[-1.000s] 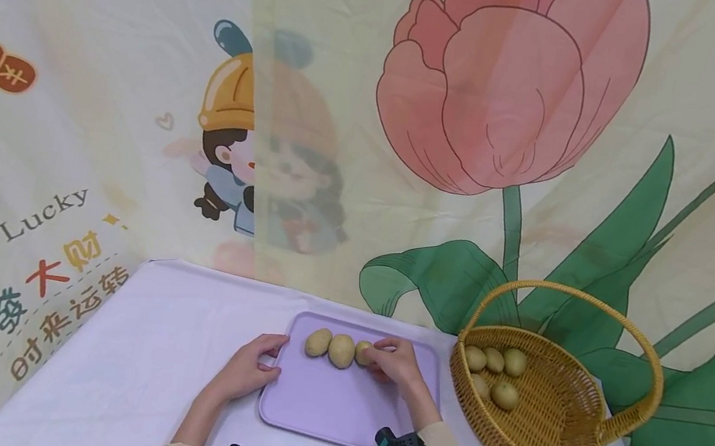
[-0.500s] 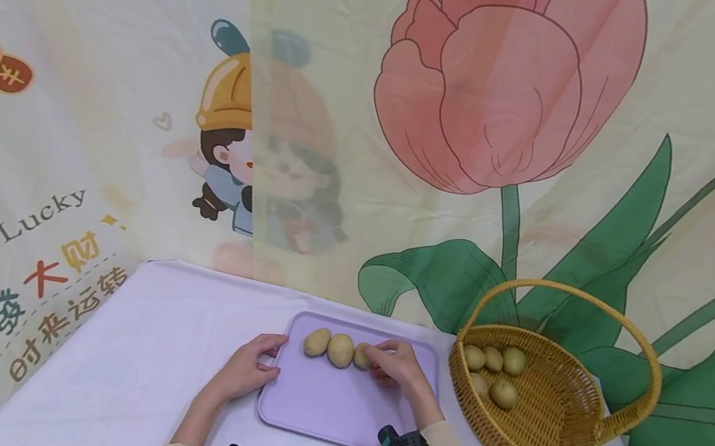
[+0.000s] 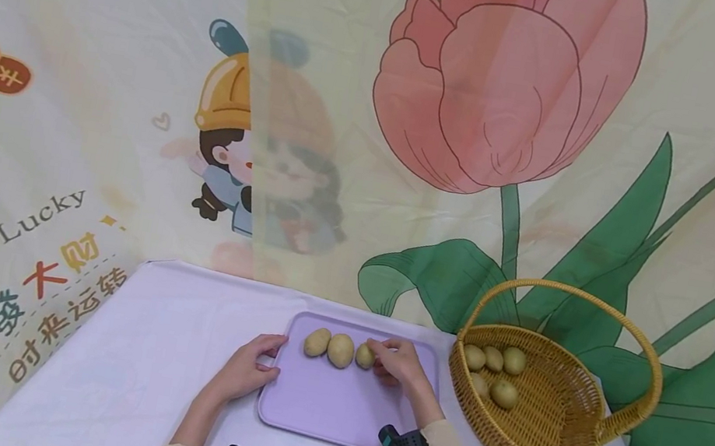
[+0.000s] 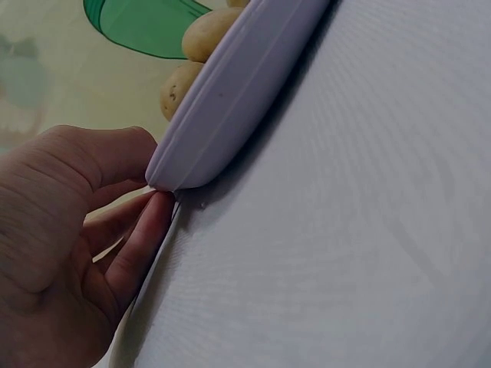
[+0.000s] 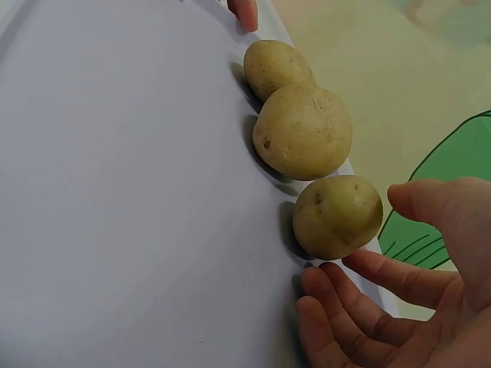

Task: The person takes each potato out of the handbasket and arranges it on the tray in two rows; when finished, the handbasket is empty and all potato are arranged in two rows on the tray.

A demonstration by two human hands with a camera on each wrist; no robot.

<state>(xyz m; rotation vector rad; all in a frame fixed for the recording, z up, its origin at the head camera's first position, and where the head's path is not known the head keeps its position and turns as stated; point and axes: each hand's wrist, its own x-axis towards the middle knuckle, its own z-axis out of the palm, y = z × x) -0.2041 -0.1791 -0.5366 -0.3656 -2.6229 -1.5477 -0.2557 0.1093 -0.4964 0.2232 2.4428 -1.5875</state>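
Note:
Three potatoes lie in a row near the far side of a lilac tray [image 3: 327,407]: the left one [image 3: 317,342], the middle one [image 3: 341,350] and the right one [image 3: 366,356]. My right hand [image 3: 399,363] is around the right side of the right potato. In the right wrist view its thumb [image 5: 418,201] stands apart from that potato, and its loosely bent fingers [image 5: 345,314] are close below it. My left hand [image 3: 250,367] holds the tray's left edge, thumb and fingers at the rim, as the left wrist view also shows.
A wicker basket [image 3: 551,421] with a tall arched handle stands right of the tray, several potatoes [image 3: 505,394] in its left part. A white cloth [image 3: 112,371] covers the table. A printed curtain [image 3: 323,91] hangs right behind the table.
My right hand's fingers have eased off the right potato, which now shows more of its surface. The left hand and the tray have stayed in place.

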